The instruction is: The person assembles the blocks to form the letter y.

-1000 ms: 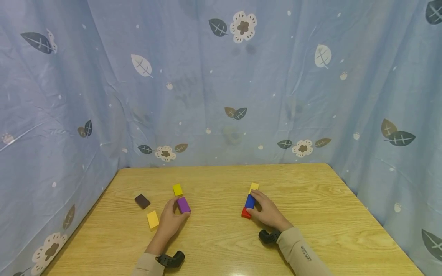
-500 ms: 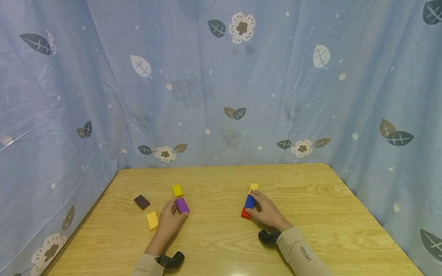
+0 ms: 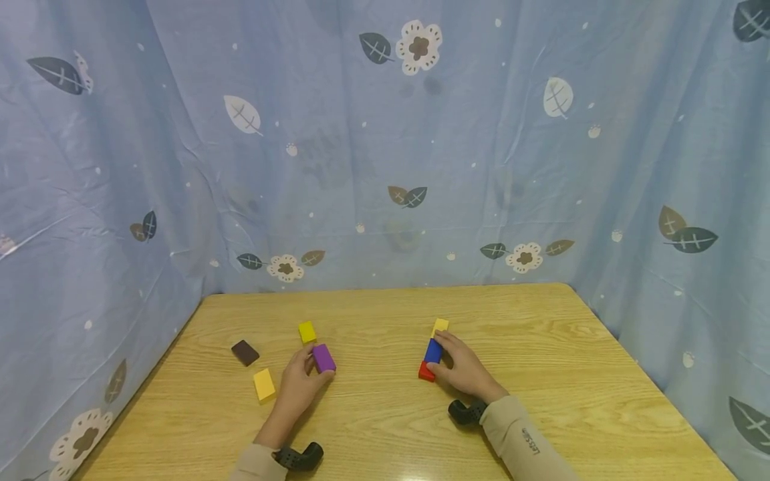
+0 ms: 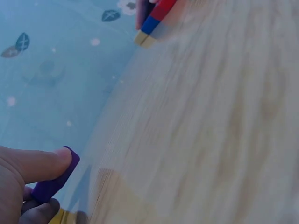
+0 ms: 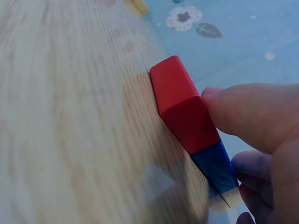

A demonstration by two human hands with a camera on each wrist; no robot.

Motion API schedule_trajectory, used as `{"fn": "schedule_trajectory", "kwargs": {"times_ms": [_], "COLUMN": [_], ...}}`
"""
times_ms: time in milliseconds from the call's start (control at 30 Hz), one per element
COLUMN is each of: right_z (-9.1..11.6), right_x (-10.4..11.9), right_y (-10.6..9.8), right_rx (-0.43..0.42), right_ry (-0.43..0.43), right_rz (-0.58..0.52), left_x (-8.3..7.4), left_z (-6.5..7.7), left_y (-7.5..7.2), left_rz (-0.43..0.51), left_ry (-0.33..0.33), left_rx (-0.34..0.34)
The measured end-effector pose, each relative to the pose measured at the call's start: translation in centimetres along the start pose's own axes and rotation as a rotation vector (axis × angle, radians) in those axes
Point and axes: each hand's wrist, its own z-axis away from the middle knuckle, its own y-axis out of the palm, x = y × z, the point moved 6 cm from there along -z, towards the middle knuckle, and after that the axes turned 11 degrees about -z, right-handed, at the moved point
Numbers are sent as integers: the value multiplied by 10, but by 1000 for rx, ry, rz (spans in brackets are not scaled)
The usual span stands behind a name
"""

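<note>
My left hand [image 3: 301, 381] pinches a purple block [image 3: 323, 359] between thumb and fingers; the left wrist view shows that block [image 4: 56, 179] tilted. On the right of the table, a pale yellow block [image 3: 441, 325], a blue block [image 3: 433, 351] and a red block [image 3: 426, 371] lie end to end in a row. My right hand [image 3: 466, 367] rests against this row from its right side. In the right wrist view the thumb touches the edge of the red block [image 5: 189, 105], and the other fingers lie along the blue block [image 5: 216, 165].
A bright yellow block [image 3: 307, 331] lies just beyond the purple one. Further left are a dark brown block [image 3: 244, 353] and an orange-yellow block [image 3: 264, 385]. A blue patterned curtain [image 3: 373, 153] surrounds the wooden table [image 3: 379, 427] at the back and sides.
The left hand has shifted slightly right with the purple block, away from the bright yellow one. My right hand keeps its place at the row, and the blocks there stay put.
</note>
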Motion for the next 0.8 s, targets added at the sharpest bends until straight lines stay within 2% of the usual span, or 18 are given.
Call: {"fn": "schedule_trajectory", "kwargs": {"times_ms": [333,800], "right_z": [-1,-2], "right_x": [-6,-5], "right_y": [1,1], "right_rx": [15,4], "right_ry": [23,16], "right_rz": [-6,15], "left_x": [-18,-38], "left_z": [2,0], "left_y": [11,23], "left_rz": [76,66], "left_ry": [19,44], "left_rx": [32,21]}}
